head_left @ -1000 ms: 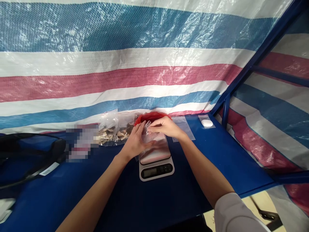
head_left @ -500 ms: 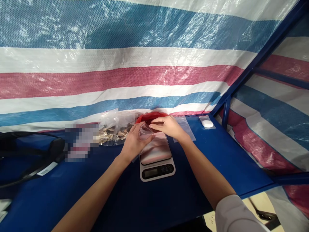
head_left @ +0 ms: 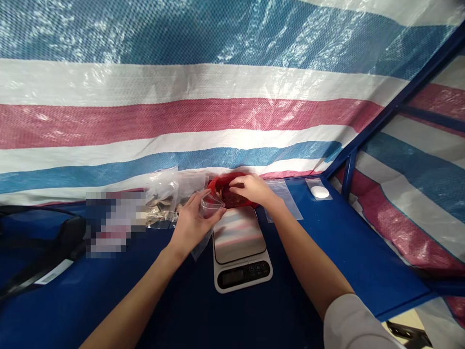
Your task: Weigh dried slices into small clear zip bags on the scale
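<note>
My left hand (head_left: 192,218) is closed around a clear plastic zip bag (head_left: 211,203), its mouth held apart at the top. The bag's lower end hangs beside the kitchen scale (head_left: 240,237). Reaching over the scale's far edge, my right hand (head_left: 252,190) is in the mouth of a red bag (head_left: 215,183) of small dark brown pieces (head_left: 232,198). Its fingers are curled together, and whatever they pinch cannot be made out. The scale's shiny plate carries nothing, and its display looks dark.
Left of my hands stand clear bags of brownish dried pieces (head_left: 160,211). Flat clear bags (head_left: 286,198) lie to the right, near a white rounded object (head_left: 319,192) on a small clear bag. Black straps (head_left: 47,252) lie far left. Striped sheeting (head_left: 181,116) rises behind the blue table (head_left: 348,247).
My left hand has moved left with the clear bag, away from the scale's plate. My right hand stays at the red bag, whose dark contents now show more. The view has shifted slightly.
</note>
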{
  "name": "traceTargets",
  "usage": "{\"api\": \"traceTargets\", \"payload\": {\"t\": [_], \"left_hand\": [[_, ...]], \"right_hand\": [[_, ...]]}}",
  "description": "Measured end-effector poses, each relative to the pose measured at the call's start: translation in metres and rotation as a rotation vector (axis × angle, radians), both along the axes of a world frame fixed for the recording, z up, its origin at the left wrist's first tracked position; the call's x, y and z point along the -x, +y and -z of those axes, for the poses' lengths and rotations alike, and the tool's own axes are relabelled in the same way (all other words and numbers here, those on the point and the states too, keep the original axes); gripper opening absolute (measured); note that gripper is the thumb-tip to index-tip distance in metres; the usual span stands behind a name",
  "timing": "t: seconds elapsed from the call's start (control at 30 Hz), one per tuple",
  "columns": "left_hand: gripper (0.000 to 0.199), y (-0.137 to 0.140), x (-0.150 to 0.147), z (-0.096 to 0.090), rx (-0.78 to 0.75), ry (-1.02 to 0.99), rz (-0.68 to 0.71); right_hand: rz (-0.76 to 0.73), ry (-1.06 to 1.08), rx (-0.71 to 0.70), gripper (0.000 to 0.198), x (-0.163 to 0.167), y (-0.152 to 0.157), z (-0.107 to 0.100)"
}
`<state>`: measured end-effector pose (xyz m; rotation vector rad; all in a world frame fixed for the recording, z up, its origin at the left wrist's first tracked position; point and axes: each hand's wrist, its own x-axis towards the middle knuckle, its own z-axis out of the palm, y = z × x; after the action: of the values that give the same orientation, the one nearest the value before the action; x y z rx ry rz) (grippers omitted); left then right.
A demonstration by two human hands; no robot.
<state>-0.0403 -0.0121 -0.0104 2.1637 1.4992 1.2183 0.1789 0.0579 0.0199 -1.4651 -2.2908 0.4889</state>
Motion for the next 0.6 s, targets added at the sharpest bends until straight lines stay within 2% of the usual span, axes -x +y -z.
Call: {"api": "traceTargets", "payload": {"t": [0.2,0.6], "left_hand": [[0.055,0.001,0.003,-0.002,0.062,-0.033,-0.025],[0.053,0.001,0.004,-0.003,0.104,-0.086,-0.028]], "right_hand": [[-0.018,-0.187,-0.015,0.031,0.022,0.009,0.014],[-0.058,-0.219,0.002,0.035,0.032,0.005,0.019]]}}
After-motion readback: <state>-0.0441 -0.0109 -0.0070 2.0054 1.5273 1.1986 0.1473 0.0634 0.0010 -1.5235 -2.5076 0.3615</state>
